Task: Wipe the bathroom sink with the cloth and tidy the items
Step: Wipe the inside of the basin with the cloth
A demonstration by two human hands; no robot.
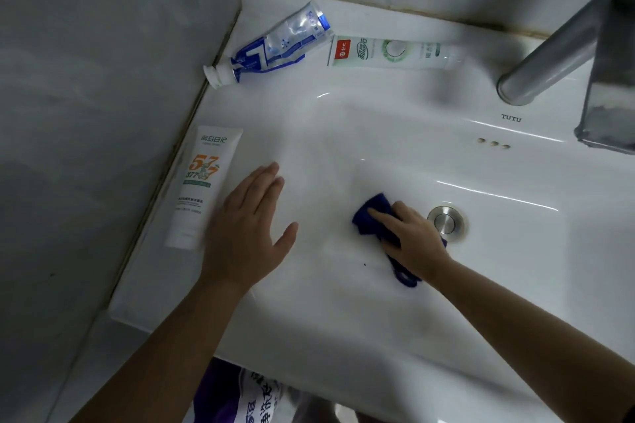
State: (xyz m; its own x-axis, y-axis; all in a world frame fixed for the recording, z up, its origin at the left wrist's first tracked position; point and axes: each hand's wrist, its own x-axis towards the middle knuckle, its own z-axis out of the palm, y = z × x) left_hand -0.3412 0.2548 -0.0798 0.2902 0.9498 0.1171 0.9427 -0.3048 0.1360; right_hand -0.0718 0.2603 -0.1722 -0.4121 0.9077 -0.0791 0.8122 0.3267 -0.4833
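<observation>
Pressing a bunched blue cloth (372,213) onto the floor of the white sink (343,134) with the right hand (409,237), fingers bent over the fabric and gripping it, just left of the round metal drain stopper (445,221), lower right of centre in the frame. Holding the left hand (247,233) flat at centre left, fingers straight and close together, thumb spread out, over the sink's left rim; cannot tell whether touching the surface or hovering. Overlapping, with that hand's outer edge, the lower part of a white tube (199,189) printed with orange numerals, lying along the left rim beside the wall. Showing at upper left a squeezed blue-and-white tube (271,45), cap toward the wall, and next to it a white-and-green tube (388,51) along the back ledge, ends nearly touching. Showing a grey faucet (549,55) at upper right.
</observation>
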